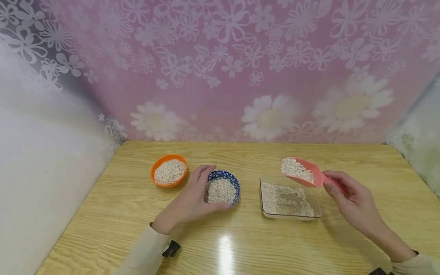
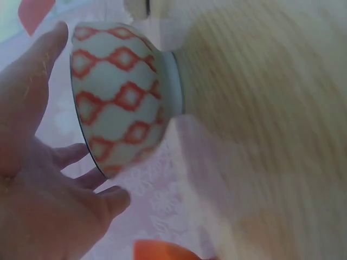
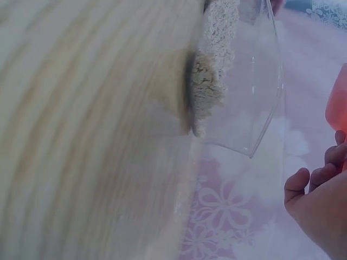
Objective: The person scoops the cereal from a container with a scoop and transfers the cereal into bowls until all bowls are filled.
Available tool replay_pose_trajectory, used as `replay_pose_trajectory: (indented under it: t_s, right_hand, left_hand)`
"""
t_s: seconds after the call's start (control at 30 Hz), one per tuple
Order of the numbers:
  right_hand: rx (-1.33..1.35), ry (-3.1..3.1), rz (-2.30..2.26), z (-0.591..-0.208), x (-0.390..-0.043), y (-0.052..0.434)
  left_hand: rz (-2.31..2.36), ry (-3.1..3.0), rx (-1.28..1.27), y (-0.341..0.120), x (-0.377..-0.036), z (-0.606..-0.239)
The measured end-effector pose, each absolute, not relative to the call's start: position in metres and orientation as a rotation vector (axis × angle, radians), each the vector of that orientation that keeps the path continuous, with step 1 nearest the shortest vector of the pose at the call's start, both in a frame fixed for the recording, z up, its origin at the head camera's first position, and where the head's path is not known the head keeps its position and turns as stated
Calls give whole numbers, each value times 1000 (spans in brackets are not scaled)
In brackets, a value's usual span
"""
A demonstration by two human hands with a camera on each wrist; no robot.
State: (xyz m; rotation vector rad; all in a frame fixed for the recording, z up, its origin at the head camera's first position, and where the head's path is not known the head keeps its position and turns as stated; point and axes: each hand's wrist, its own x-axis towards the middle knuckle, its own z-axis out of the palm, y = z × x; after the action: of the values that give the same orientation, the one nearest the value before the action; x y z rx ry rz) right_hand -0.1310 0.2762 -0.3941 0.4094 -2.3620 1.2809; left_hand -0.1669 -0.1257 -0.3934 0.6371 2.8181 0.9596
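Observation:
My right hand grips the handle of a pink scoop heaped with oat flakes. The scoop is held over the back right of a clear rectangular container, whose flakes lie thinner in the middle. With thumb and fingers spread around its rim, my left hand holds a small bowl that has flakes in it. Blue patterning lines the inside of this bowl; the left wrist view shows red diamonds on its white outer wall. In the right wrist view the scoop is only partly in frame.
An orange bowl full of flakes stands to the left, behind my left hand. Everything sits on a wooden table. A pink flowered cloth hangs along its back edge, with pale cloth on the left side.

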Motion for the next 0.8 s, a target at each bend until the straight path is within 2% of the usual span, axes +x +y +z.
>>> replay_pose_trajectory:
  t_s: [0.33, 0.8]
  right_hand:
    - [457, -2370, 1320, -387, -133, 265]
    - [735, -2468, 1172, -369, -150, 236]
  left_hand:
    - [908, 2661, 599, -137, -174, -403]
    - [940, 2616, 603, -132, -181, -405]
